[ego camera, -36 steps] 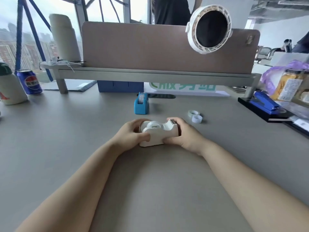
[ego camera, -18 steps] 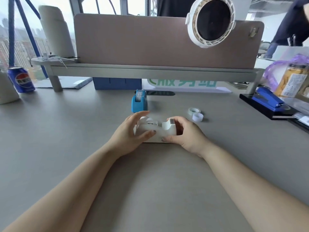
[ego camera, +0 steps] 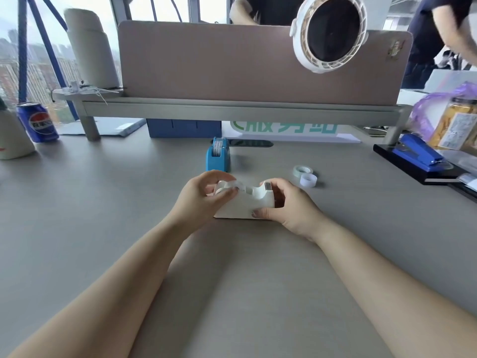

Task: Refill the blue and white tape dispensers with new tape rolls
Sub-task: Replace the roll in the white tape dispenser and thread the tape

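Since the white dispenser (ego camera: 245, 205) lies on the desk (ego camera: 103, 202) with its long axis left to right across the view, each hand owns one end. The left hand (ego camera: 201, 197) is at the spool end, thumb and fingers curled round the roll (ego camera: 224, 186) seated there. Whether it pinches the roll body or the loose tape end, cannot tell. The right hand (ego camera: 289, 205) clamps the cutter (ego camera: 268, 186) end, thumb pressed on the near side face, fingers wrapped behind. So the cutter lies straight to the right of the roll, along the body's axis. Likely next move is drawing tape rightward to the blade, and the left hand is nearer for that. The blue dispenser (ego camera: 218, 158) stands just behind, end-on to the view, a roll in it, untouched. Two loose rolls (ego camera: 305, 177) sit touching each other on the desk, near the right hand, beyond it.
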